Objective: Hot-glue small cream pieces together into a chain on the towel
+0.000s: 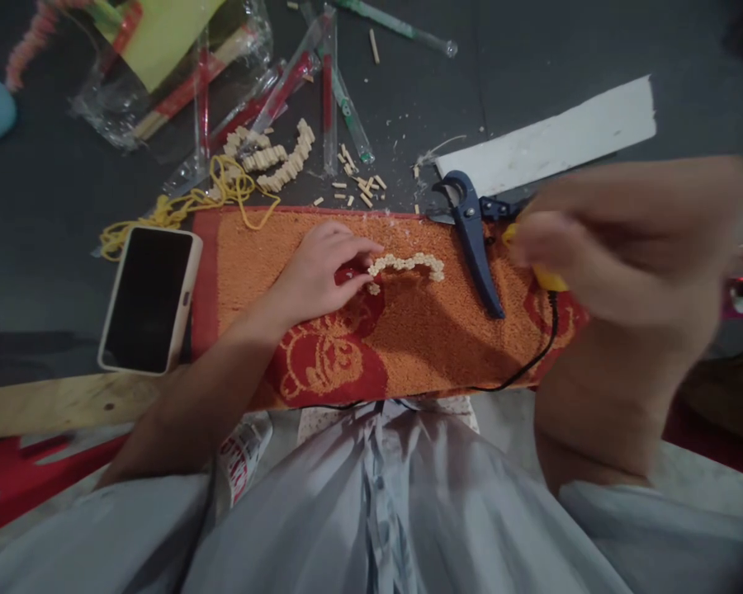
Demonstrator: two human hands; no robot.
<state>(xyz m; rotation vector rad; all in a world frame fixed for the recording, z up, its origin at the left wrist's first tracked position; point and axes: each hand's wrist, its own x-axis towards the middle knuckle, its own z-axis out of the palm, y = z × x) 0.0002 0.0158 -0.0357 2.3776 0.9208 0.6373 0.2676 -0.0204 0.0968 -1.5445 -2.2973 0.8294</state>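
Note:
My left hand (325, 276) is on the orange towel (421, 322), its thumb and fingertips pinching the left end of a curved strip of small pale stick pieces (409, 262). A small cluster of the same pieces (373, 289) is just below the fingertips. My right hand (619, 247) is raised at the right, large and smeared by motion. Partly hidden behind it is a yellow tool (551, 277) with a black cord (548, 330); whether the fingers grip it cannot be made out. Between the hands lies a blue-handled cutter (475, 247).
A phone (150, 299) lies at the left beside yellow string (179, 210). Behind the towel are cut stick bits (365, 190), curved stick strips (291, 161) and plastic-wrapped chopsticks (328, 91). A white board (557, 136) lies at the back right.

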